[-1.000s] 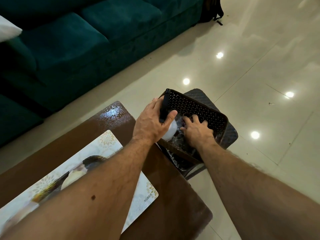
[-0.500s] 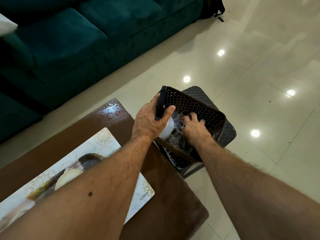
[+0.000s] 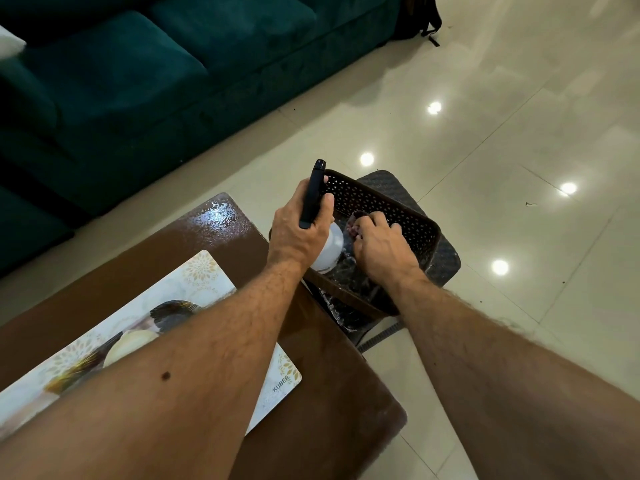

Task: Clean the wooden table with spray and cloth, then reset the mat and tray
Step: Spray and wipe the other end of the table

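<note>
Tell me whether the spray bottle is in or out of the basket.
Partly in. The left hand holds the spray bottle with its white body inside the basket rim; whether it rests on the bottom cannot be told.

You are standing in a home, in a living room. A big dark green sofa (image 3: 145, 74) with soft cushions is sitting at the far left. The floor (image 3: 502, 133) is made of shiny pale tiles, and ceiling lights are shining in it. Near you on the left, a low brown wooden table (image 3: 156, 258) is holding a printed mat (image 3: 207, 282).
</note>
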